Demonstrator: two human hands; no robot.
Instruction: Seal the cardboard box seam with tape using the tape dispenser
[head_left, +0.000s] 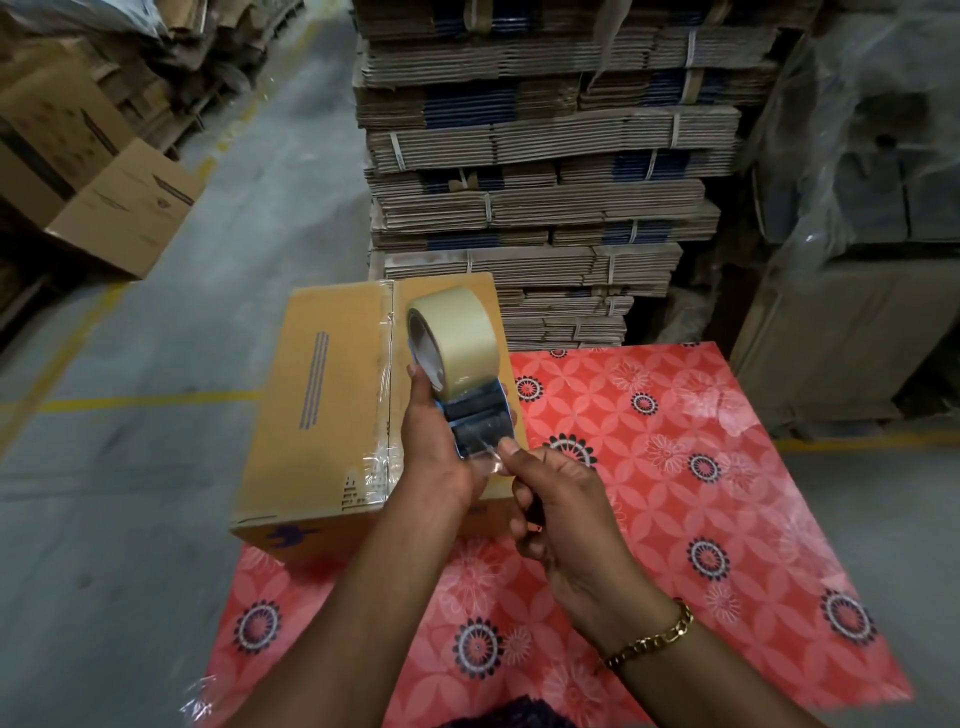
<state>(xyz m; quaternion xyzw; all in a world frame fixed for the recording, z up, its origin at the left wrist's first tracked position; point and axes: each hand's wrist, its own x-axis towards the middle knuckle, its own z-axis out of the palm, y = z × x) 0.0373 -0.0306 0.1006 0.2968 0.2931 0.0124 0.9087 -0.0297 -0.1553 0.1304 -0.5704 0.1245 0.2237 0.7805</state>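
Cardboard box (332, 405) sits closed on the left part of a red flower-patterned sheet (675, 467) spread on the grey floor (130, 493), its left side overhanging the sheet's edge. Clear tape (387, 364) runs along the seam on top of the box, from the far edge toward the near one, wrinkled and glinting near the near corner. Held above the right half of the box is the blue tape dispenser (475, 415), carrying a roll of pale tape (454, 338) that points away from the person. The left hand (439, 447) wraps around the dispenser's body from the left side, fingers closed on it. The right hand (550, 499) is just right of the dispenser's near end, thumb and forefinger pinched on the loose clear end of the tape at the dispenser's mouth; its other fingers are curled in. A gold chain bracelet (652, 642) circles the right wrist. Beyond the box rises a tall stack of flattened cartons (545, 156), bundled with straps. Left of the box, farther off across the floor, stand several made-up brown boxes (119, 208). A yellow line (145, 400) painted on the floor runs toward the box from the left.
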